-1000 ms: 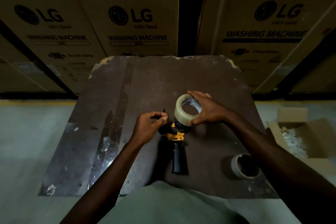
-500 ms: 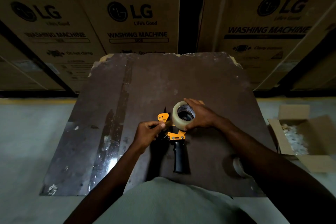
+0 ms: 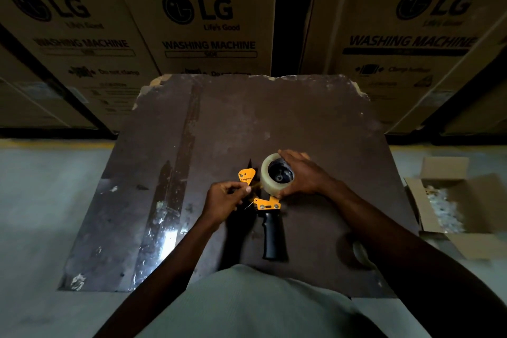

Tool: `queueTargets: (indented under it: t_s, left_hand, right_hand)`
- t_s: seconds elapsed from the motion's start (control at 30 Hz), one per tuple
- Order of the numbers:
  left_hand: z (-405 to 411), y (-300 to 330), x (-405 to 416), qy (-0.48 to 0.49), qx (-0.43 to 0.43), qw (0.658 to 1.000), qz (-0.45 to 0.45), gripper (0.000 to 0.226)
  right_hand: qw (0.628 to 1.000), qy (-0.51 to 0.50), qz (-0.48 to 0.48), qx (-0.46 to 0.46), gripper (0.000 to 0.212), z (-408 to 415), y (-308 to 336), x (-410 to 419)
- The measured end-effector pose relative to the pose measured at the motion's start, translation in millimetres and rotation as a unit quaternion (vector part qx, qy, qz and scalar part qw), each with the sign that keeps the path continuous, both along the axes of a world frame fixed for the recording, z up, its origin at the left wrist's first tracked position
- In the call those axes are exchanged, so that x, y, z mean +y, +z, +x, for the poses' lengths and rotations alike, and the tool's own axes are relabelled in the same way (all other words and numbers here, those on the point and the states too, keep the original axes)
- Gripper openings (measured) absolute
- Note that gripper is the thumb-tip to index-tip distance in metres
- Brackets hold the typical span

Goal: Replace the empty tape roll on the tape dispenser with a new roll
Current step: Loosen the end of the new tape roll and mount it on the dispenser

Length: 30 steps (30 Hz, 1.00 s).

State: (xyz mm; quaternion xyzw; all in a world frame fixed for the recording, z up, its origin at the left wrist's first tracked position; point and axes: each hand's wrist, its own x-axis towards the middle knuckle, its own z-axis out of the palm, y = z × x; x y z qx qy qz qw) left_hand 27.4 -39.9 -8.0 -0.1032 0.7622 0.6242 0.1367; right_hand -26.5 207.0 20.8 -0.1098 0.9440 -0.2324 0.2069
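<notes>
Dark, worn surface (image 3: 301, 118) stands before cartons (image 3: 208, 22); on it lies the dispenser (image 3: 270, 217). Right hand (image 3: 304, 175) grips the roll (image 3: 270, 181) on its hub, fingers curled round. Left hand (image 3: 225, 200) pinches something small beside the roll; I cannot tell what.

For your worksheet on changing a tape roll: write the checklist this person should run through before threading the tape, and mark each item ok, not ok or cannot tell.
1. New roll on the dispenser's hub: ok, the hub shows through its core.
2. Roll pressed fully home: cannot tell.
3. Right hand steadies the roll: ok, fingers curled round it.
4. Left hand has the tape's free end: cannot tell; it pinches something beside the orange guard.
5. Dispenser lies steady on the board: ok.
6. Old core out of the way: ok, near the right forearm.
</notes>
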Motion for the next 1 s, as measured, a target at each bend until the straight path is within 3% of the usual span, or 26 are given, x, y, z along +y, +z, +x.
queueTargets:
  t_s: [0.1,0.17,0.27,0.33,0.43,0.5,0.63,0.77,0.87,1.0]
  left_hand:
    - [-8,8,0,0.021,0.048,0.999,0.015,0.016]
    - [-19,12,2,0.026,0.078,0.996,-0.021,0.021]
    - [-43,13,9,-0.093,0.132,0.972,-0.172,0.046]
    - [-56,9,14,-0.195,0.118,0.945,-0.236,0.063]
    - [-65,4,17,-0.275,0.108,0.935,-0.197,0.062]
    - [-66,5,16,-0.274,0.111,0.943,-0.151,0.062]
    - [-61,11,16,-0.253,0.052,0.964,-0.064,0.061]
    - [-59,15,21,-0.240,0.021,0.970,-0.010,0.055]
    - [-59,14,19,-0.240,0.002,0.971,-0.003,0.058]
    - [-62,12,20,-0.246,0.003,0.969,-0.003,0.055]
  right_hand:
    - [1.000,0.004,0.007,0.003,0.130,-1,-3,1]
    - [1.000,0.007,0.006,0.007,0.131,-2,-5,1]
    - [1.000,0.014,0.003,0.015,0.133,-4,-7,1]
    - [1.000,0.018,0.001,0.012,0.133,-4,-9,2]
    - [1.000,0.021,-0.010,0.008,0.128,-4,-7,4]
    - [0.997,-0.029,-0.068,-0.007,0.110,-3,-3,9]
    - [0.945,-0.214,-0.230,-0.090,0.064,-6,-12,26]
    - [0.861,-0.294,-0.344,-0.232,0.023,7,-28,34]
    - [0.801,-0.318,-0.428,-0.273,0.017,14,-33,32]
    - [0.794,-0.322,-0.440,-0.267,0.021,15,-36,32]
